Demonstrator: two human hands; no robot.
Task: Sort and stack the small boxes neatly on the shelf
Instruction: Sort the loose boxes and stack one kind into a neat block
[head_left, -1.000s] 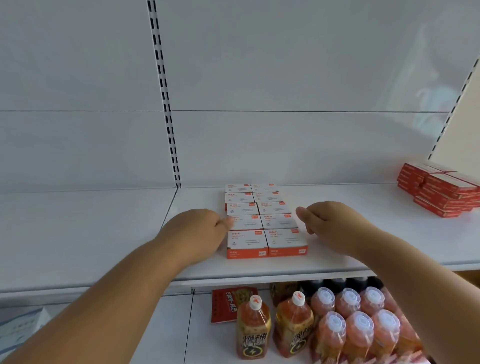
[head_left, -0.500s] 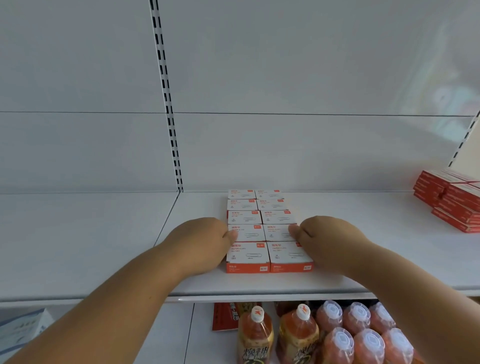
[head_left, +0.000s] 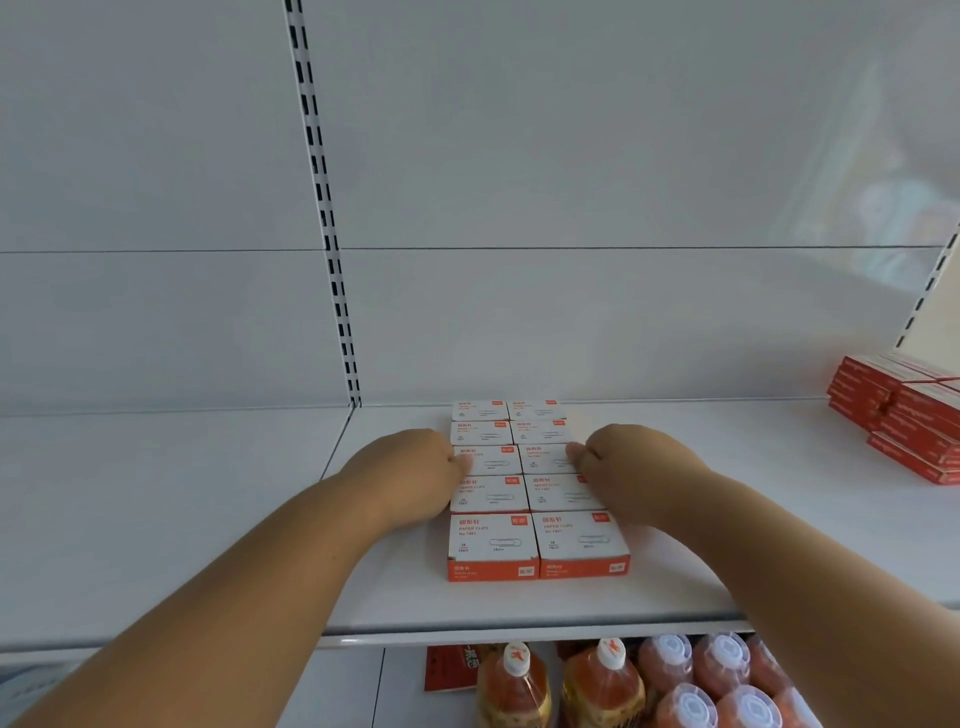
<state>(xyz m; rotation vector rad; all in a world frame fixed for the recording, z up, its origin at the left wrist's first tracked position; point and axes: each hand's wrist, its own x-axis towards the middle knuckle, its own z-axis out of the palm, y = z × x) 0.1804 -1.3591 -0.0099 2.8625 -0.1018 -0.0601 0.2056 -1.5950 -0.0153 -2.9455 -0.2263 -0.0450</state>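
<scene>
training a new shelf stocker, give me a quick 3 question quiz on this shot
1. True or false: the paper clip boxes form two columns on the shelf.
2. Which hands touch the block? A) left only B) right only C) both
3. Fill in: the shelf below holds ____ with white caps.

Key
1. True; five rows deep.
2. C; the left hand and right hand flank its sides.
3. Bottles.

On your far right sits a pile of flat red packs (head_left: 906, 415), stacked several high against the back panel (head_left: 571, 156). Below the shelf edge you have orange bottles (head_left: 691, 686) standing packed together, white caps up. A red packet (head_left: 451, 667) lies just left of them.
</scene>
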